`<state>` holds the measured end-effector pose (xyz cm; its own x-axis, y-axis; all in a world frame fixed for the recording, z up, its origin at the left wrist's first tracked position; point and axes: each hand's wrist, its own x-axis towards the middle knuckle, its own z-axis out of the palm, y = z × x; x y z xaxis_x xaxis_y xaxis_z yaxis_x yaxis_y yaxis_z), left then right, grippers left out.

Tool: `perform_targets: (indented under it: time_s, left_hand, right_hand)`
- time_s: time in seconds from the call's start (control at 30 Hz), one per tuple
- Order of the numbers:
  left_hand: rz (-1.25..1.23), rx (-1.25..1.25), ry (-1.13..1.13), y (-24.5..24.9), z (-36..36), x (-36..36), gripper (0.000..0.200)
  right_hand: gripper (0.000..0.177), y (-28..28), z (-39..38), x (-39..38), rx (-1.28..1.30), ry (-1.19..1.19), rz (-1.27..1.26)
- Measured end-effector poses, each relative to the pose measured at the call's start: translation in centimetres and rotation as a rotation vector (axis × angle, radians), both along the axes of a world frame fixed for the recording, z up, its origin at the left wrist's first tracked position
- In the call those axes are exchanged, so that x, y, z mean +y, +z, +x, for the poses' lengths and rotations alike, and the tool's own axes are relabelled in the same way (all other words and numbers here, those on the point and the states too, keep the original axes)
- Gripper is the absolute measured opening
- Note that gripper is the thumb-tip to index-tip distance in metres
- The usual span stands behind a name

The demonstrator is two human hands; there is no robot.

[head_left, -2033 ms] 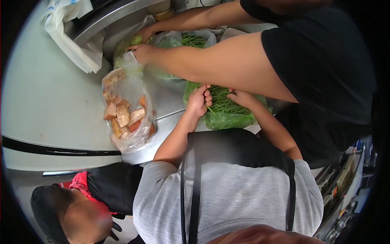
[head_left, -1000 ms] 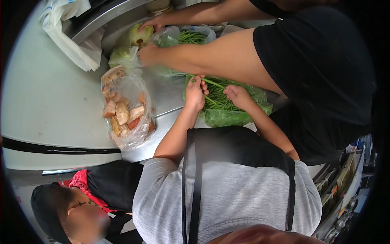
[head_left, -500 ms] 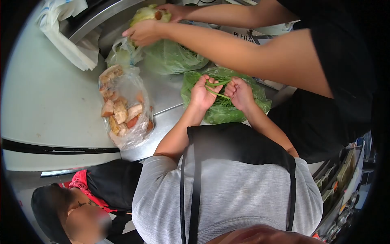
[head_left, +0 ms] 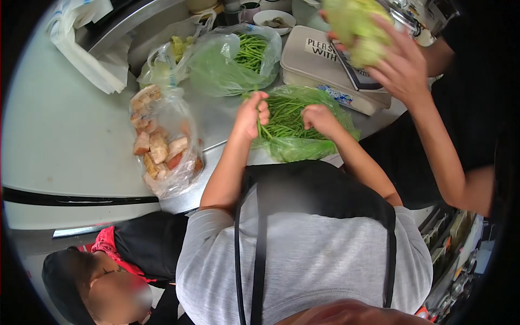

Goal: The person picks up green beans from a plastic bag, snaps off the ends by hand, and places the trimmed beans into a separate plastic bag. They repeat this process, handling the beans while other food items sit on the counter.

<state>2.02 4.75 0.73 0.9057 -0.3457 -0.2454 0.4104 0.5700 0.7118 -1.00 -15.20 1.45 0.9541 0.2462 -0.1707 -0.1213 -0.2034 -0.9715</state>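
My left hand (head_left: 252,115) is raised over a green plastic bag of long green beans (head_left: 303,142) and pinches several bean stems that hang down into it. My right hand (head_left: 319,118) rests inside the bag's mouth, fingers curled on the beans; whether it grips any I cannot tell. The bag lies on a steel counter (head_left: 216,122) in front of my grey shirt and black apron. A co-worker in a black shirt holds a pale green cabbage (head_left: 355,26) with one hand (head_left: 401,70) at the upper right.
A clear bag of brown and orange chunks (head_left: 162,149) lies left of my left arm. Behind it sit another bag of green beans (head_left: 238,57), a bag of leaf scraps (head_left: 165,57) and a beige lidded box (head_left: 319,67). Another person's capped head (head_left: 70,279) is at lower left.
The co-worker lifted the cabbage from the far left of the counter across to the upper right. My left hand rose with beans pinched in it; my hands moved apart.
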Motion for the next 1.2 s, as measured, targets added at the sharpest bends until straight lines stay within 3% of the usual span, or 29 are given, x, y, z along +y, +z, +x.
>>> perform_targets:
  time_s: [0.1,0.13,0.23,0.37,0.47,0.57,0.67,0.77,0.87,0.97,1.0,1.1,1.2]
  left_hand:
    - [0.227,-0.093,-0.202,0.0,-1.1,-1.5,0.021]
    - [0.274,-0.093,-0.226,0.3,-1.5,-2.0,0.021]
    - [0.385,-0.137,-0.357,0.5,-1.8,-2.5,0.022]
    - [0.423,-0.153,-0.518,1.2,-2.1,-2.9,0.022]
    - [0.324,-0.220,-0.604,1.0,-1.6,-2.0,0.021]
    - [0.351,-0.455,-0.612,1.3,-1.0,-1.8,0.019]
    - [0.437,-0.372,-0.412,1.6,-0.3,-1.7,0.018]
    - [0.221,-0.190,-0.106,0.7,0.9,-0.2,0.017]
    - [0.200,-0.175,0.015,0.7,1.0,0.6,0.017]
    - [0.174,-0.164,0.029,0.8,0.6,0.6,0.016]
    - [0.165,-0.164,0.019,0.8,0.5,0.6,0.016]
    - [0.199,-0.179,-0.064,0.0,0.9,1.2,0.019]
    - [1.004,-0.659,0.262,-2.3,1.3,-0.6,0.026]
  right_hand:
    - [0.016,-0.5,0.0,0.6,-0.386,0.058,-0.465]
    - [0.016,-0.6,0.4,0.6,-0.295,-0.013,-0.345]
    - [0.017,-0.1,1.3,0.9,-0.376,-0.128,-0.058]
    - [0.016,-0.3,1.7,0.2,-0.338,-0.044,-0.186]
    - [0.018,1.5,0.8,0.4,-0.028,-0.026,0.115]
    - [0.021,2.0,0.5,0.7,0.166,0.008,0.463]
    - [0.027,1.1,1.2,0.6,0.147,-0.036,0.433]
    - [0.025,-0.5,1.8,0.3,-0.136,-0.007,-0.387]
    - [0.021,-1.5,0.9,1.4,-0.478,0.195,-0.761]
    - [0.020,-3.1,0.4,2.7,-0.612,0.237,-0.984]
    - [0.018,-3.1,0.1,2.9,-0.527,0.231,-1.040]
    - [0.015,-3.3,0.6,1.9,-0.523,0.244,-0.933]
    - [0.013,-3.6,1.5,0.5,-0.375,0.039,-0.991]
